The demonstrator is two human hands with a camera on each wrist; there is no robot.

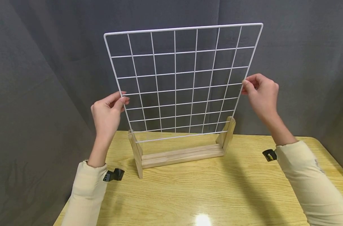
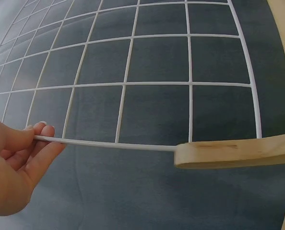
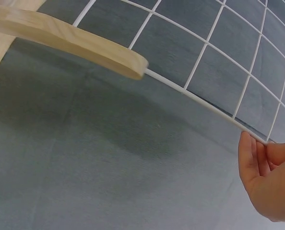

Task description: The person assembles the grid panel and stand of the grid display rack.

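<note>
1. Head view: white wire grid panel [image 1: 182, 81] stands upright w/ its bottom edge between the two side posts of a wooden stand [image 1: 180, 155], which sits on a light wood table [image 1: 216, 194]. Left hand [image 1: 108, 114] pinches the panel's left edge btwn thumb & fingers, abt mid-height. Right hand [image 1: 261, 94] pinches the right edge the same way, slightly higher. Bottom wire sits above the stand's base rail; can't tell if it's seated in a slot. Cream sleeves on both arms, black camera mounts at the wrists. Grey curtain [image 1: 33, 78] behind & to the sides.

2. Left wrist view: left hand [image 2: 13, 163] w/ fingertips [image 2: 45, 130] & thumb closed on the panel's outer wire [image 2: 109, 143]. That wire runs into the end of a stand post [image 2: 233, 153]. Grid squares [image 2: 133, 62] fill the rest, curtain seen through them.

3. Right wrist view: right hand [image 3: 269, 179], fingers [image 3: 248, 158] together & clamped on the panel's edge wire [image 3: 205, 105]. Other stand post [image 3: 75, 43] meets the wire further along, well apart from the hand.
</note>
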